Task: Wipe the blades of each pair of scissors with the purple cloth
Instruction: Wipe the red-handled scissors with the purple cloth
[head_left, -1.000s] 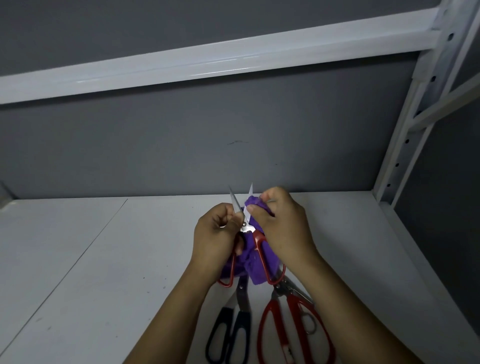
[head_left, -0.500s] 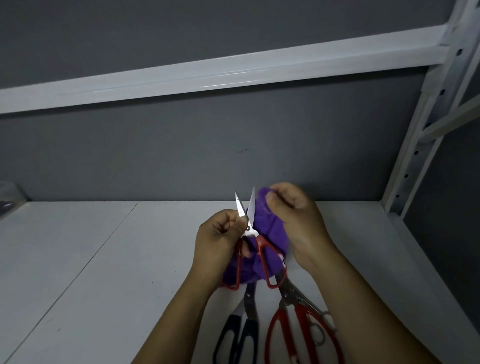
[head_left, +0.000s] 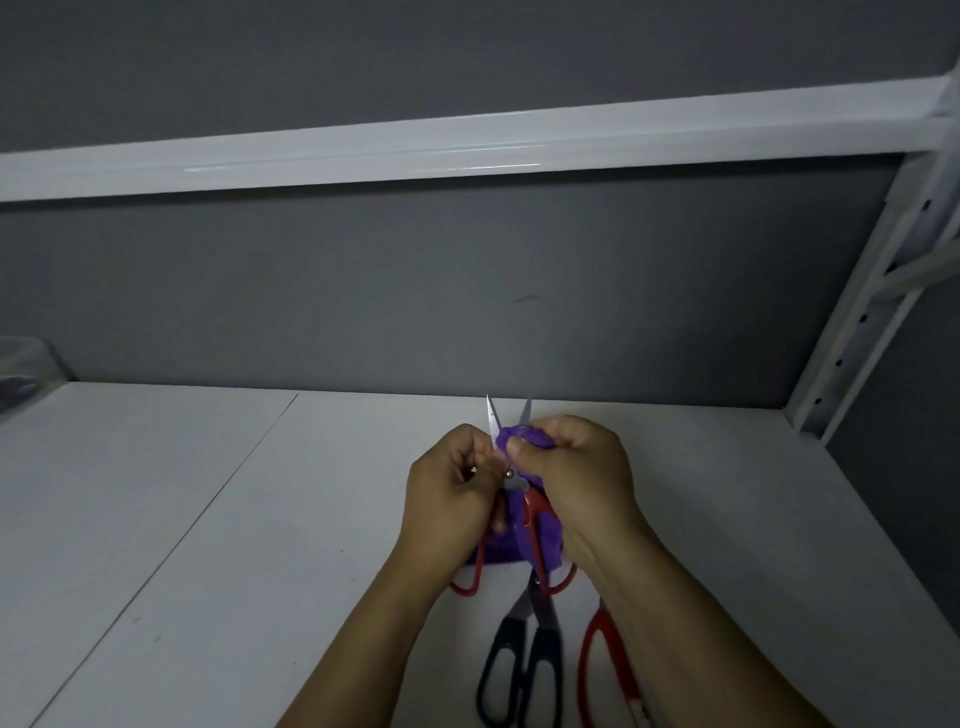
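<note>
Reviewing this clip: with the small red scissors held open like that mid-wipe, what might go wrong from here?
1. The small red-handled steel scissors are open, with both tips bare above the fingers. The right hand, pinching the purple cloth over one blade, might slip onto an edge.
2. The left hand grips beside the other bare blade; a closing blade may nick it.
3. The black-handled scissors and large red-handled scissors lie under the forearms and might get knocked.

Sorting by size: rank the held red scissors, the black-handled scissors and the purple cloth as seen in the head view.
Held red scissors, raised towards the camera.
Black-handled scissors, cut off by the frame: these two unsure.
Purple cloth, bunched, smallest.
</note>
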